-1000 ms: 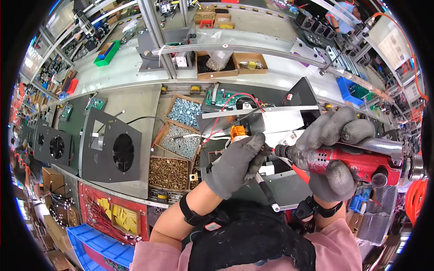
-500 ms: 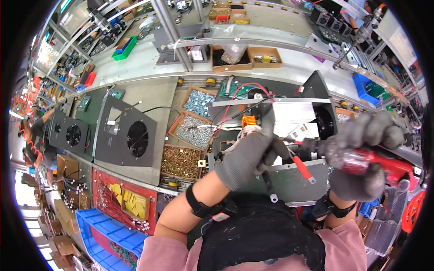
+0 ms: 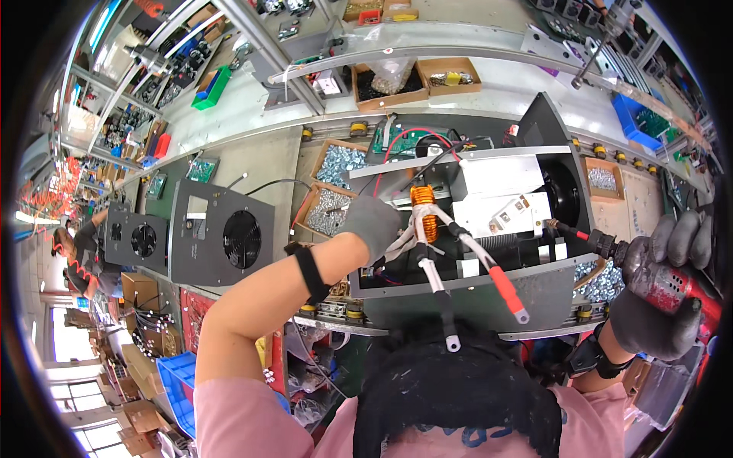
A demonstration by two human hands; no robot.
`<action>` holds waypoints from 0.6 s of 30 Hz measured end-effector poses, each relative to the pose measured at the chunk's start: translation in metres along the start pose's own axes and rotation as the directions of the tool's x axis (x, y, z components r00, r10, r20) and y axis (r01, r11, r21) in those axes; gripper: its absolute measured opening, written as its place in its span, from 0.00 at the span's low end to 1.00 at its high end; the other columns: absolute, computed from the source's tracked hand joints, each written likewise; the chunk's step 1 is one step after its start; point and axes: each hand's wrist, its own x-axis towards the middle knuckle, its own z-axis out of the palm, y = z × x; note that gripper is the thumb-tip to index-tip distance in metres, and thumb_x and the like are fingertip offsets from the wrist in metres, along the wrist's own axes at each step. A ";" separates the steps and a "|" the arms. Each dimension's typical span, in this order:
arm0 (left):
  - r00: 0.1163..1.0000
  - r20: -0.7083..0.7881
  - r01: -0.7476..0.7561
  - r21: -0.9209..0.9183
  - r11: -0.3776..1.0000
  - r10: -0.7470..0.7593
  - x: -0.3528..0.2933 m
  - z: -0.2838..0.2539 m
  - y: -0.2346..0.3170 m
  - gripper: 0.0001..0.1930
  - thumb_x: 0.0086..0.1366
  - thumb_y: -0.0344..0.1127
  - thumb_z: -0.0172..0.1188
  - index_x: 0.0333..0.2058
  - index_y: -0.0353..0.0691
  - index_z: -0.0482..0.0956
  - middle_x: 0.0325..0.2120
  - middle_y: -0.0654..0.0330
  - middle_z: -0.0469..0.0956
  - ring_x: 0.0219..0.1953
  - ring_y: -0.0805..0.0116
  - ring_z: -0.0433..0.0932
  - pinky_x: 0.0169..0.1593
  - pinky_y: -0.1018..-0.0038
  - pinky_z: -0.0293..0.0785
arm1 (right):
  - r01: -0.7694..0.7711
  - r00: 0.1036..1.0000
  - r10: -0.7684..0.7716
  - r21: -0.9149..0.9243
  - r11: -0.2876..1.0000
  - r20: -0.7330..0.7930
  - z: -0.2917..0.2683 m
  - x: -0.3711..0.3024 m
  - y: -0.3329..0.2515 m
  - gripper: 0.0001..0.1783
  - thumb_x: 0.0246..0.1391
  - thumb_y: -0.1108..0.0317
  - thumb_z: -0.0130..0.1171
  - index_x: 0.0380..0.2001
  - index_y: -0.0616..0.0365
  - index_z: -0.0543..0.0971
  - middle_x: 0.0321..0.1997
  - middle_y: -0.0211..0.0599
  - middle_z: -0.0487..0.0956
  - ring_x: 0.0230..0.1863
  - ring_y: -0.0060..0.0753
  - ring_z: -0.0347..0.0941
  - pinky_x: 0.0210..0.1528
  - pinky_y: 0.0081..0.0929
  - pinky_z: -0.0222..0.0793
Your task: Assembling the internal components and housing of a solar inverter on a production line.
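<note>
My right hand (image 3: 663,298), in a grey-black glove, grips a red and black power screwdriver (image 3: 679,288), its long bit pointing left over the right end of a dark metal case (image 3: 466,279). My gloved left hand (image 3: 372,226) is at the case's left edge, beside a box of small silver screws (image 3: 328,211); its fingers are hidden. Inside the case stands a copper-wound coil (image 3: 424,214). Two white cables run from it over the near wall, one with a red sleeve (image 3: 506,288), one with a black sleeve (image 3: 448,311), both ending in ring lugs. A silver-white block (image 3: 498,182) fills the middle.
Left of the case stands a dark panel with a round fan opening (image 3: 242,238). Blue-silver fasteners fill a box (image 3: 340,163) behind my left hand. Another screw box (image 3: 603,179) is at the right. A metal rail (image 3: 450,55) crosses behind. Someone works at the far left.
My left hand has left the coil's cables and moved left towards the screw box. My right hand has moved right and slightly down with the screwdriver, leaving the cables in plain view.
</note>
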 end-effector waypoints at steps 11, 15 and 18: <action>0.997 -0.040 0.050 -0.202 0.978 -0.059 -0.005 -0.013 -0.021 0.07 0.54 0.31 0.59 0.31 0.39 0.83 0.30 0.57 0.82 0.34 0.62 0.81 0.35 0.67 0.75 | -0.029 0.999 0.029 0.015 0.999 -0.014 -0.044 -0.004 0.008 0.19 0.47 0.63 0.61 0.40 0.50 0.65 0.34 0.30 0.58 0.33 0.27 0.59 0.33 0.24 0.64; 0.985 0.085 0.118 -0.967 0.227 -0.150 -0.024 0.011 -0.031 0.06 0.59 0.31 0.57 0.31 0.35 0.80 0.20 0.63 0.76 0.22 0.75 0.74 0.26 0.74 0.70 | 0.027 1.000 -0.027 0.075 0.997 0.002 -0.041 0.001 0.034 0.20 0.49 0.63 0.60 0.45 0.52 0.66 0.36 0.32 0.58 0.34 0.29 0.59 0.28 0.23 0.70; 0.952 0.295 0.288 -0.954 -0.083 -0.086 -0.023 0.013 -0.006 0.07 0.61 0.32 0.58 0.33 0.36 0.80 0.16 0.68 0.70 0.15 0.82 0.64 0.17 0.81 0.58 | -0.010 0.998 0.003 0.115 0.993 0.060 -0.045 0.007 0.050 0.25 0.50 0.63 0.61 0.50 0.53 0.65 0.37 0.34 0.59 0.37 0.31 0.61 0.25 0.23 0.69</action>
